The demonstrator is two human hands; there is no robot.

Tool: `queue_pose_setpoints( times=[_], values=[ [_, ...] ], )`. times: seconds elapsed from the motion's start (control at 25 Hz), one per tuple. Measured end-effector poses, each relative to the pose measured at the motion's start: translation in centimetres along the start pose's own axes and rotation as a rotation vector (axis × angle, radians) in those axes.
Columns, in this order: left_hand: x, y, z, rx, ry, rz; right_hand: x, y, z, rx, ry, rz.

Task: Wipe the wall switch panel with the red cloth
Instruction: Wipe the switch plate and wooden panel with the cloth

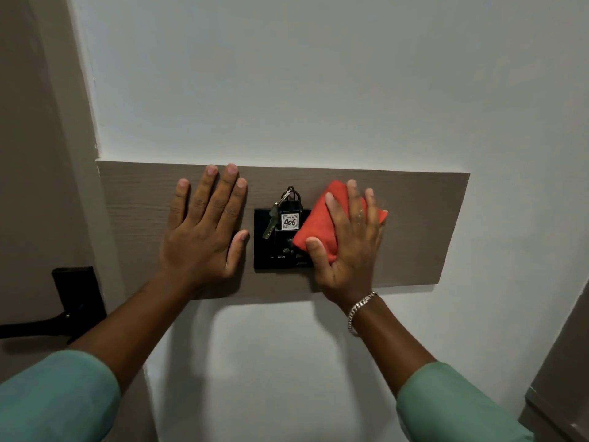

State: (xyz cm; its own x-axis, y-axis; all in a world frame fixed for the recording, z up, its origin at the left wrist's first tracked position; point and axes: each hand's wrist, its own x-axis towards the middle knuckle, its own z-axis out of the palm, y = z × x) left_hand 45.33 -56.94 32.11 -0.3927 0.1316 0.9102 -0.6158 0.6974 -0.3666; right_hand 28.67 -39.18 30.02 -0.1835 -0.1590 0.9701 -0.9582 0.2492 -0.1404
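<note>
A black switch panel (274, 253) is mounted on a grey-brown wooden board (424, 224) on the white wall. A key tag marked 406 (290, 221) with a key hangs in the panel's top slot. My right hand (350, 247) presses a folded red cloth (315, 231) flat against the panel's right side, hiding that part. My left hand (204, 231) lies flat on the board just left of the panel, fingers spread, holding nothing.
A black door handle and lock plate (76, 301) sit on the brown door at the lower left. A grey cabinet edge (564, 362) juts in at the lower right. A silver bracelet (358, 309) circles my right wrist.
</note>
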Motion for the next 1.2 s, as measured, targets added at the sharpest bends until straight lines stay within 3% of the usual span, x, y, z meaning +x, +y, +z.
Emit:
queue_pose_setpoints(
  times=[0.2, 0.36, 0.52, 0.72, 0.92, 1.08, 1.2],
  values=[
    [0.0, 0.2, 0.0, -0.005, 0.006, -0.007, -1.6, 3.0, -0.9, -0.054, -0.053, -0.315],
    [0.0, 0.1, 0.0, -0.003, 0.003, -0.006, -0.3, 1.1, 0.0, -0.026, -0.022, -0.147],
    [0.0, 0.1, -0.1, -0.002, 0.009, -0.002, -2.1, 3.0, -0.8, -0.067, -0.065, -0.321],
    [0.0, 0.0, 0.0, -0.002, -0.001, 0.003, -0.9, 1.6, 0.1, -0.045, -0.024, -0.209],
    [-0.1, 0.1, -0.1, -0.007, 0.006, -0.001, -2.9, 4.8, -1.1, -0.119, -0.082, -0.432],
    [0.0, 0.1, -0.1, -0.011, 0.005, 0.002, -2.7, 3.0, 0.1, -0.061, -0.038, -0.214],
    [0.0, 0.1, 0.0, -0.015, -0.001, 0.001, -4.4, 3.4, -0.2, -0.081, -0.069, -0.251]
  ],
)
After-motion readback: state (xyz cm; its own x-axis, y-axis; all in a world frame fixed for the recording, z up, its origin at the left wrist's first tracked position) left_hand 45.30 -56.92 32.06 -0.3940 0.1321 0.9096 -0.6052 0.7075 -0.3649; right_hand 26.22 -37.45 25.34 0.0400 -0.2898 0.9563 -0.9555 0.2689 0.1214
